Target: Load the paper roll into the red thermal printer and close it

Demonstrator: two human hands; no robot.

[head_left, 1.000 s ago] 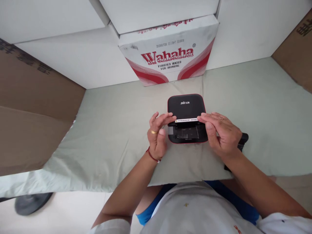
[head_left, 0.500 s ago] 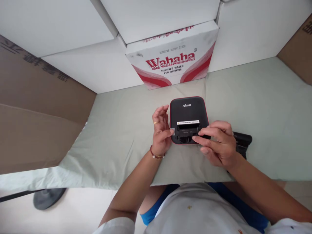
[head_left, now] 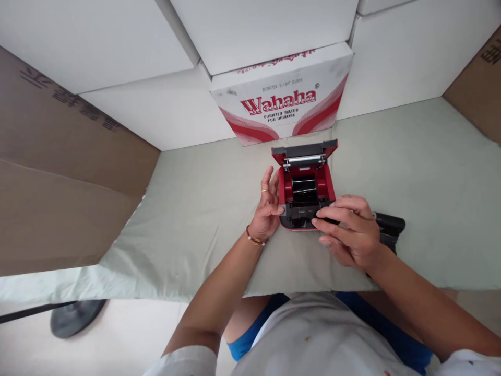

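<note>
A red and black label printer (head_left: 287, 190) lies on the cloth with its lid (head_left: 303, 151) tilted up. Inside the red bay sits a glossy black roll (head_left: 304, 189), and dark film spans the front part. My left hand (head_left: 267, 211) grips the printer's left side, thumb on a grey latch (head_left: 283, 210) and fingers along the wall. My right hand (head_left: 350, 230) rests its index and middle fingertips on the front right part, with the fingers stretched and the thumb apart below. Beyond that hand lies a black roll with loose film (head_left: 391, 223), partly hidden by it.
A pale green cloth (head_left: 203, 193) covers the table. Behind the printer stands a white and red Wahaha water carton (head_left: 284, 104) against stacked white boxes (head_left: 270, 31). Brown cartons wall the left (head_left: 66, 183) and right (head_left: 475, 89). A black round base (head_left: 76, 317) stands on the floor.
The printer's lid has swung up and back, exposing the red bay and black roll. My left hand's fingers have spread slightly upward; my right hand stays in nearly the same place.
</note>
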